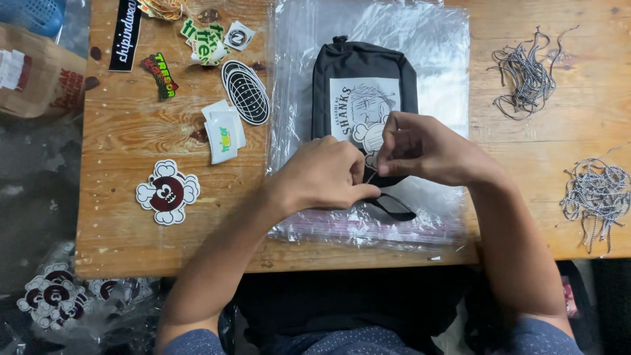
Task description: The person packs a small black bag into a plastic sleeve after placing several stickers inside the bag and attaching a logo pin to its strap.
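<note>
A black pouch (363, 66) with a white printed panel lies on a stack of clear plastic bags (434, 59) on the wooden table (125, 230). My left hand (325, 174) and my right hand (420, 148) meet over the pouch's near end. Both pinch a thin cord (370, 176) at the pouch's zipper end. A black strap loop (394, 207) sticks out below my hands. The near end of the pouch is hidden under my fingers.
Stickers are spread on the left: a maroon cartoon one (166, 192), a black oval (246, 93), a long black strip (125, 34). Two heaps of speckled cords (522, 72) (595, 194) lie at the right. A brown paper bag (36, 75) sits far left.
</note>
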